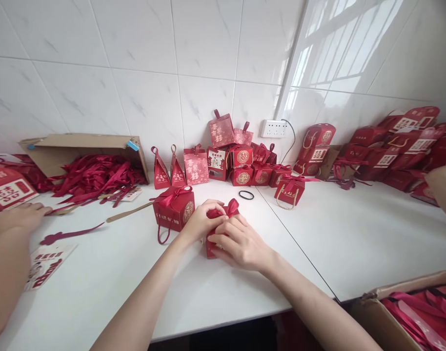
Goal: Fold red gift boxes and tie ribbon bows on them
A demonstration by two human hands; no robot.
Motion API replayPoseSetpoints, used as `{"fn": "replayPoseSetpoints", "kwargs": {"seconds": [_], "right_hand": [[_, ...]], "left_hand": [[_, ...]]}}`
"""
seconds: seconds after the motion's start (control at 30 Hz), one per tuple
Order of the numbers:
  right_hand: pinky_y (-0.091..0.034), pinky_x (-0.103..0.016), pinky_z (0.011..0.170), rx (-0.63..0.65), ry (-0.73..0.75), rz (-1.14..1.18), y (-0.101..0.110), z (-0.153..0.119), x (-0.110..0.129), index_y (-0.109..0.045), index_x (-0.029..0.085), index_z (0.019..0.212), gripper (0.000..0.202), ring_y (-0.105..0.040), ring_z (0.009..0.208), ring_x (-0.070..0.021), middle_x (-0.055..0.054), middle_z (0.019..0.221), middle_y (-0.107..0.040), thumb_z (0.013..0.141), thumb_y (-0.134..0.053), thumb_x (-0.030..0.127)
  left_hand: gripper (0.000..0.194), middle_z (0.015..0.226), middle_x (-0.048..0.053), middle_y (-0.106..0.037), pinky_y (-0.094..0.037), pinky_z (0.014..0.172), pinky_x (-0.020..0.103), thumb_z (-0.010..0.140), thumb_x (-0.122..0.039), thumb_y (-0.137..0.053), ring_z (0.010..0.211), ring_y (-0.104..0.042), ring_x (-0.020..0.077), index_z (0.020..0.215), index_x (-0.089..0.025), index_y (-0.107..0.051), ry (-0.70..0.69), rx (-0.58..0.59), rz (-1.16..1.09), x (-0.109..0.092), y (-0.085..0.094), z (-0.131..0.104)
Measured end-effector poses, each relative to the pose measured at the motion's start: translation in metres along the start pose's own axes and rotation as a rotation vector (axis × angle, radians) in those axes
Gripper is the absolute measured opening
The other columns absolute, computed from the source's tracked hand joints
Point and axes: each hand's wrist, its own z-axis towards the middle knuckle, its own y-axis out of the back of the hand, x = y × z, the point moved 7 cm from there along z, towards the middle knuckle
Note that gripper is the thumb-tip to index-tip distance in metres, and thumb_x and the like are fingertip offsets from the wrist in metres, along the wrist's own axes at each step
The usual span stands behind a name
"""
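Observation:
A small red gift box (211, 247) stands near the middle of the white table, mostly covered by my hands. On its top is a red ribbon bow (232, 207). My left hand (203, 220) comes from the left side, its fingers closed on the ribbon at the bow. From the right, my right hand (241, 240) wraps over the front of the box, its thumb and fingers meeting my left fingertips at the ribbon. Just left of my hands sits another red box (174, 210) with a bow on top and a dark red cord handle hanging down.
Red boxes (242, 165) line the tiled wall; more are piled at the right. A cardboard box (87, 141) spills red ribbons at the left. A black ring (246, 195) lies behind my hands. Other people's hands reach in at both sides. An open carton (376, 295) stands lower right.

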Motion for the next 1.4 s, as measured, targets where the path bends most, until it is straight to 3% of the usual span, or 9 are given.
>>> {"fn": "replayPoseSetpoints", "kwargs": {"seconds": [0.13,0.33,0.43,0.5,0.6,0.7,0.87,1.13,1.4], "right_hand": [[-0.037,-0.031,0.064,-0.058,0.053,-0.074,-0.002,-0.001,0.008,-0.063,0.015,0.092,0.017,-0.053,0.069,-0.0143,-0.002,0.073,-0.065,0.090,-0.048,0.007],[-0.040,-0.034,0.068,-0.004,0.035,-0.005,-0.011,-0.001,0.019,-0.064,0.020,0.096,0.025,-0.054,0.068,-0.0150,-0.002,0.078,-0.068,0.093,-0.042,0.008],[-0.044,-0.034,0.070,-0.002,0.022,0.228,-0.006,-0.001,0.013,-0.063,0.021,0.097,0.016,-0.056,0.069,-0.0160,-0.003,0.076,-0.066,0.094,-0.047,0.024],[-0.045,-0.033,0.070,-0.102,-0.171,0.376,0.008,-0.005,-0.016,-0.062,0.021,0.094,0.022,-0.058,0.071,-0.0171,-0.004,0.077,-0.065,0.093,-0.047,0.036],[-0.045,-0.034,0.073,-0.220,-0.740,0.453,0.021,-0.029,-0.083,-0.062,0.021,0.094,0.025,-0.058,0.079,-0.0189,-0.006,0.088,-0.065,0.091,-0.046,0.041],[-0.044,-0.035,0.079,-0.019,-1.023,0.669,0.003,-0.046,-0.114,-0.063,0.020,0.101,0.034,-0.057,0.089,-0.0206,-0.008,0.103,-0.063,0.081,-0.058,0.047],[-0.042,-0.032,0.073,0.094,-1.075,0.882,-0.024,-0.049,-0.114,-0.060,0.017,0.082,0.041,-0.055,0.080,-0.0173,-0.005,0.089,-0.061,0.069,-0.067,0.056],[-0.034,-0.027,0.060,0.012,-1.162,0.802,-0.011,-0.046,-0.102,-0.045,0.019,0.062,0.043,-0.042,0.061,-0.0118,0.003,0.064,-0.047,0.071,-0.063,0.057],[-0.034,-0.027,0.060,0.058,-1.290,1.242,-0.021,-0.051,-0.088,-0.043,0.019,0.060,0.039,-0.041,0.055,-0.0096,0.005,0.058,-0.045,0.071,-0.068,0.047]], "left_hand": [[0.014,0.113,0.008,-0.061,-0.038,0.104,0.038,0.063,-0.034,-0.064,0.111,-0.056,0.0269,0.067,-0.020,-0.065,0.008,0.002,0.022,-0.002,-0.002,-0.001],[0.013,0.111,0.008,-0.062,-0.039,0.103,0.038,0.066,-0.033,-0.064,0.110,-0.057,0.0262,0.068,-0.020,-0.066,-0.006,-0.014,0.015,-0.003,-0.002,-0.001],[0.013,0.110,0.008,-0.063,-0.038,0.103,0.041,0.066,-0.033,-0.065,0.108,-0.057,0.0260,0.067,-0.020,-0.066,-0.006,-0.009,0.018,-0.003,0.000,0.000],[0.013,0.111,0.008,-0.063,-0.037,0.104,0.041,0.067,-0.034,-0.065,0.109,-0.057,0.0265,0.068,-0.021,-0.066,0.002,-0.007,0.012,-0.004,0.000,-0.001],[0.016,0.115,0.007,-0.061,-0.036,0.105,0.041,0.068,-0.037,-0.065,0.113,-0.055,0.0270,0.073,-0.022,-0.067,0.023,-0.006,-0.007,-0.004,0.001,-0.002],[0.018,0.116,0.007,-0.062,-0.036,0.104,0.040,0.070,-0.039,-0.064,0.115,-0.054,0.0268,0.074,-0.022,-0.067,0.019,-0.003,-0.029,-0.004,0.000,-0.002],[0.025,0.109,0.008,-0.064,-0.041,0.098,0.036,0.075,-0.043,-0.057,0.108,-0.058,0.0244,0.074,-0.019,-0.065,-0.033,-0.083,-0.053,-0.004,0.002,-0.002],[0.021,0.091,0.004,-0.058,-0.042,0.089,0.036,0.077,-0.040,-0.056,0.092,-0.056,0.0211,0.071,-0.020,-0.054,-0.068,-0.427,0.243,-0.014,0.022,-0.023],[0.036,0.055,-0.004,-0.035,-0.033,0.057,0.027,0.082,-0.040,-0.047,0.055,-0.038,0.0129,0.055,-0.021,-0.034,0.132,-0.366,0.147,-0.005,0.017,-0.027]]}}
